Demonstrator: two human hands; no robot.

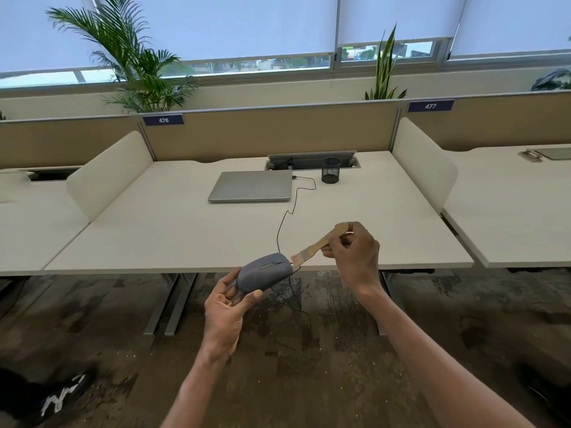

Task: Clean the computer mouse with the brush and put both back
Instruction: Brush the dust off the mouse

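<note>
Left hand (227,307) cradles the mouse (266,273), right hand (352,251) pinches the brush (321,244) at its two o'clock — the dangling cable (287,217) could snag mid-stroke.

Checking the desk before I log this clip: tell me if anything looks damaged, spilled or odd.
Nothing damaged or spilled. The mouse is held off the desk edge, its cable trailing loosely across the desk to the closed laptop.
</note>
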